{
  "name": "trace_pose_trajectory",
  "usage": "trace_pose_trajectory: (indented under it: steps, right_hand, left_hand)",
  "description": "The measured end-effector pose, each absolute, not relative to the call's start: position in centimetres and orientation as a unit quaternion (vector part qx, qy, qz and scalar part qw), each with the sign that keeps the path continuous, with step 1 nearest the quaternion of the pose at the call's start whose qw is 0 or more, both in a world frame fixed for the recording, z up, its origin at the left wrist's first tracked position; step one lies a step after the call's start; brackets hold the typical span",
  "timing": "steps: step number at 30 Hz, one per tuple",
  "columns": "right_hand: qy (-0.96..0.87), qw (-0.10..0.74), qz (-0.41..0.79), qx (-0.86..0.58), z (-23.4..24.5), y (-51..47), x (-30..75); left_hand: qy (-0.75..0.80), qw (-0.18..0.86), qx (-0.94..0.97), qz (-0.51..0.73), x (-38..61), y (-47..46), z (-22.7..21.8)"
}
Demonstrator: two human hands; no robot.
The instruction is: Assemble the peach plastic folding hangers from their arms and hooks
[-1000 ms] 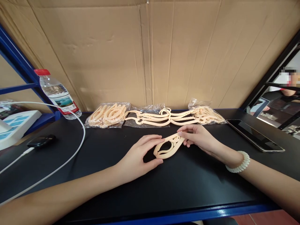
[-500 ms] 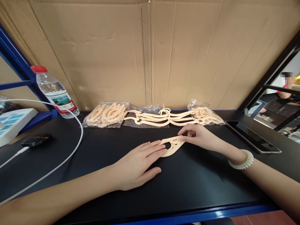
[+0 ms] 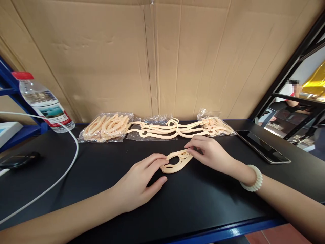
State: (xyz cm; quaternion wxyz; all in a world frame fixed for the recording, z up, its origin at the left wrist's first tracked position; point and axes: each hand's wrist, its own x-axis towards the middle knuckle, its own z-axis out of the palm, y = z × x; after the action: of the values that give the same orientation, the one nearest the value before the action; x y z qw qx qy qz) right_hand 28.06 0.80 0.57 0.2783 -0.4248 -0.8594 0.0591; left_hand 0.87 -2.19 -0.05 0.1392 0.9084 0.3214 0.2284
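A cream plastic folding hanger [image 3: 177, 167] lies folded up on the black tabletop, its hook curled within the folded arms. My left hand [image 3: 139, 179] rests at its left end: the fingertips touch the end and the thumb stays apart on the near side. With thumb and fingers, my right hand [image 3: 209, 151] pinches the hanger's right end. Behind them, several unfolded hangers [image 3: 162, 136] lie side by side on clear plastic. More folded hangers are in a clear bag [image 3: 106, 127] to the left, and another bag [image 3: 219, 125] lies to the right.
A water bottle [image 3: 48, 105] with a red cap stands at the back left. Nearby are a white cable [image 3: 76, 149] and a black device [image 3: 20, 160]. A tablet [image 3: 262, 146] lies at the right. Cardboard [image 3: 114, 61] walls the back. Beyond the right frame sits a person [image 3: 291, 101].
My left fingers have drawn back to the left end, so more of the folded hanger shows. My right hand still pinches its right end. The whole view has shifted right.
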Motion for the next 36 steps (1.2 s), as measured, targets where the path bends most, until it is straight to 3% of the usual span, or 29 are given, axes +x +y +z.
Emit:
trace_pose_trajectory:
  steps: [7,14,20,25,28,32,36]
  right_hand:
    - [-0.884,0.132,-0.013,-0.449,1.5,-1.5,26.8]
    - [-0.885,0.167,0.049,-0.431,2.0,0.1,28.5]
    - [-0.899,0.154,0.151,-0.381,3.4,2.1,31.1]
    - [-0.886,0.175,0.126,-0.411,3.6,2.2,31.8]
    - [-0.86,0.191,0.054,-0.471,3.2,1.3,30.6]
    - [-0.855,0.16,-0.031,-0.492,2.2,-0.4,28.4]
    - [-0.853,0.125,-0.022,-0.507,1.9,-0.8,27.8]
  left_hand:
    - [0.327,0.198,0.888,0.256,1.4,-2.8,0.3]
    - [0.245,0.226,0.926,0.178,1.2,-3.6,0.3]
    - [0.251,0.215,0.925,0.189,0.9,-3.5,-0.1]
    - [0.241,0.199,0.933,0.181,0.8,-3.5,-0.1]
    - [0.239,0.195,0.933,0.187,0.8,-3.5,-0.2]
    - [0.232,0.191,0.937,0.18,0.8,-3.5,-0.3]
    - [0.236,0.191,0.934,0.188,0.8,-3.5,-0.3]
